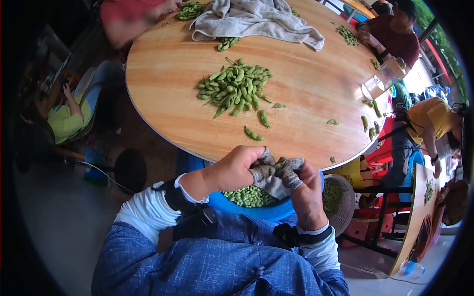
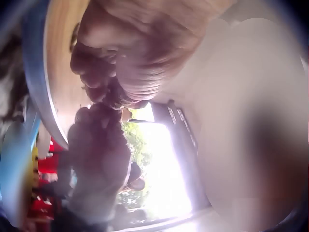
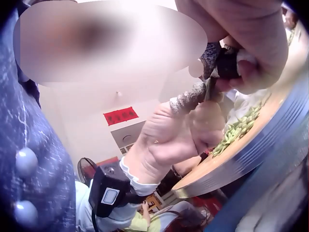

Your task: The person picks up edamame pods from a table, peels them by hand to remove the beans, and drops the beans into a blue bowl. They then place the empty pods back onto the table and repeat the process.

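Note:
Grey cloth finger covers wrap the thumbs and forefingers of both hands. The left hand (image 1: 236, 170) and right hand (image 1: 309, 197) meet fingertip to fingertip near the table's front edge, pinching a green soybean pod (image 1: 280, 164) between them. Most of the pod is hidden by the covered fingers. Below the hands, a blue basin (image 1: 261, 212) holds shelled green beans (image 1: 249, 196). In the left wrist view, the left hand (image 2: 145, 43) sits above the dark right hand (image 2: 99, 154). The right wrist view shows the right hand (image 3: 251, 43) over the left hand (image 3: 178, 128).
A heap of soybean pods (image 1: 234, 86) lies on the round wooden table (image 1: 168, 98), with loose pods (image 1: 254, 133) nearer the edge. A grey towel (image 1: 256, 22) lies behind. A clear jug (image 1: 382, 79) stands right; a white basket (image 1: 347, 202) is beside the basin. Other people sit around.

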The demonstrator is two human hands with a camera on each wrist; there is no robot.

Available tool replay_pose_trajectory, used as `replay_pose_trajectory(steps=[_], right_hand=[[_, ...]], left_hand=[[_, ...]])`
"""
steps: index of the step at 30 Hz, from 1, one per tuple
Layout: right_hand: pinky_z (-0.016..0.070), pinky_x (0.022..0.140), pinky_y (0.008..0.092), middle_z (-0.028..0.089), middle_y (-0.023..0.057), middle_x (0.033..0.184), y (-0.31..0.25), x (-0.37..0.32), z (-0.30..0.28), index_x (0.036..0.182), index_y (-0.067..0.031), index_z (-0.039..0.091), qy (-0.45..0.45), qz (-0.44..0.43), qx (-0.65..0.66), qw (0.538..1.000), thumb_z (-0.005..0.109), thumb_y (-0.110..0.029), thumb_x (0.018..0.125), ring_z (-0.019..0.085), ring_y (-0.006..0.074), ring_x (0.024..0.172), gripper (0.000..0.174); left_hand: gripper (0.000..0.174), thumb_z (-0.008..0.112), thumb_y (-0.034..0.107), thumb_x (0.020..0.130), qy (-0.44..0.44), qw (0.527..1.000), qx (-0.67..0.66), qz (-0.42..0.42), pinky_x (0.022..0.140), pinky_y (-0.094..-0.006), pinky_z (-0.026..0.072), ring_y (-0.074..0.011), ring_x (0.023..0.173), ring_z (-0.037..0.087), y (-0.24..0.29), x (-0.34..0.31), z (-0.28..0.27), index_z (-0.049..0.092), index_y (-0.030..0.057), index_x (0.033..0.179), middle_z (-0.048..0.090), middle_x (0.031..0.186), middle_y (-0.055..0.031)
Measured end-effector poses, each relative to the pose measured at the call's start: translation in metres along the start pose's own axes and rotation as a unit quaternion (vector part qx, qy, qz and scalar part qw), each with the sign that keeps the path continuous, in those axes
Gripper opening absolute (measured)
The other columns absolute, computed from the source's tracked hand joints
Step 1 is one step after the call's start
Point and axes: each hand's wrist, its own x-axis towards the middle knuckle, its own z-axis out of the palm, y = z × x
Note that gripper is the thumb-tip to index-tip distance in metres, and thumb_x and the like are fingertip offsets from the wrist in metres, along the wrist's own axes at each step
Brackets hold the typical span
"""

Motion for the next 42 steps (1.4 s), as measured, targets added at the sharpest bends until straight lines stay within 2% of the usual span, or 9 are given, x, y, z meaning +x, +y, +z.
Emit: replay_pose_trajectory(steps=[6, 12, 16, 21, 28, 29, 35, 38, 42], right_hand=[[0.0435, 0.070, 0.0219, 0.059, 0.0042, 0.086, -0.008, -0.003, -0.001, 0.096, 0.0018, 0.054, -0.014, 0.003, -0.080, 0.997, 0.052, -0.003, 0.080, 0.054, 0.0087, 0.075, 0.017], [0.0419, 0.063, 0.0211, 0.060, 0.0042, 0.081, 0.017, -0.004, -0.006, 0.093, 0.0014, 0.057, -0.043, 0.011, 0.095, 0.994, 0.064, -0.018, 0.073, 0.054, 0.0103, 0.068, 0.029], [0.0422, 0.067, 0.0215, 0.060, 0.0031, 0.087, 0.033, -0.001, -0.016, 0.096, 0.0009, 0.057, -0.092, 0.003, 0.152, 0.984, 0.060, -0.010, 0.076, 0.054, 0.0092, 0.075, 0.023], [0.0428, 0.070, 0.0220, 0.060, 0.0034, 0.086, 0.011, 0.000, -0.006, 0.095, 0.0021, 0.056, -0.048, -0.011, 0.023, 0.999, 0.057, -0.008, 0.078, 0.054, 0.0093, 0.077, 0.019], [0.0424, 0.071, 0.0232, 0.058, 0.0032, 0.086, 0.012, 0.004, -0.019, 0.094, 0.0029, 0.055, -0.186, -0.042, 0.033, 0.981, 0.055, -0.006, 0.079, 0.053, 0.0096, 0.079, 0.017], [0.0425, 0.071, 0.0232, 0.058, 0.0027, 0.085, 0.012, 0.003, -0.017, 0.093, 0.0028, 0.055, -0.179, -0.034, 0.033, 0.983, 0.055, -0.006, 0.079, 0.053, 0.0097, 0.078, 0.016], [0.0429, 0.060, 0.0253, 0.058, 0.0074, 0.076, -0.004, -0.002, -0.004, 0.084, 0.0013, 0.057, -0.105, -0.057, -0.222, 0.968, 0.056, -0.005, 0.077, 0.054, 0.0125, 0.069, 0.010], [0.0399, 0.051, 0.0327, 0.052, 0.0154, 0.067, 0.001, 0.000, 0.001, 0.073, 0.0001, 0.054, -0.068, -0.163, -0.375, 0.910, 0.059, 0.002, 0.062, 0.052, 0.0277, 0.059, 0.012], [0.0384, 0.051, 0.0368, 0.048, 0.0152, 0.062, 0.013, 0.000, 0.003, 0.065, 0.0000, 0.048, -0.060, -0.217, -0.418, 0.880, 0.055, 0.005, 0.052, 0.048, 0.0342, 0.057, 0.016]], left_hand=[[0.020, 0.062, 0.007, 0.067, 0.045, 0.888, 0.425, 0.172, 0.057, -0.0331, 0.0408, -0.0331, 0.065, 0.052, 0.010, -0.005, 0.004, 0.049, -0.0009, 0.080, 0.052, 0.070, -0.0152], [0.018, 0.054, 0.017, 0.081, -0.052, 0.993, 0.005, 0.102, 0.054, -0.0283, 0.0366, -0.0150, 0.059, 0.047, -0.003, -0.009, 0.007, 0.048, 0.0013, 0.075, 0.047, 0.065, -0.0044], [0.026, 0.052, 0.027, 0.084, -0.088, 0.961, -0.260, -0.001, 0.056, -0.0212, 0.0330, -0.0052, 0.061, 0.038, -0.015, -0.010, 0.009, 0.048, 0.0032, 0.074, 0.043, 0.066, 0.0041], [0.023, 0.063, 0.019, 0.077, 0.086, 0.975, 0.179, 0.103, 0.050, -0.0211, 0.0346, -0.0034, 0.058, 0.039, 0.005, -0.007, 0.010, 0.049, 0.0022, 0.072, 0.046, 0.062, 0.0051], [0.027, 0.056, 0.027, 0.082, -0.078, 0.979, -0.187, -0.026, 0.049, -0.0168, 0.0327, -0.0014, 0.057, 0.040, 0.013, -0.008, 0.001, 0.053, 0.0033, 0.070, 0.047, 0.063, 0.0061], [0.011, 0.053, 0.010, 0.081, -0.107, 0.970, -0.215, -0.042, 0.056, -0.0193, 0.0373, -0.0007, 0.065, 0.043, 0.011, -0.008, -0.003, 0.055, 0.0010, 0.074, 0.051, 0.068, 0.0067], [0.014, 0.051, 0.013, 0.083, -0.033, 0.996, 0.077, 0.016, 0.055, -0.0212, 0.0373, -0.0033, 0.064, 0.042, 0.000, -0.010, 0.002, 0.053, 0.0008, 0.077, 0.049, 0.064, 0.0029], [0.008, 0.049, 0.005, 0.075, 0.017, 0.994, 0.107, 0.009, 0.058, -0.0326, 0.0399, -0.0273, 0.059, 0.052, 0.007, -0.013, 0.007, 0.051, -0.0017, 0.077, 0.051, 0.066, -0.0209], [0.008, 0.047, 0.006, 0.071, 0.060, 0.991, 0.112, -0.031, 0.055, -0.0347, 0.0391, -0.0315, 0.059, 0.052, -0.004, -0.017, 0.013, 0.049, -0.0019, 0.072, 0.050, 0.064, -0.0215]])
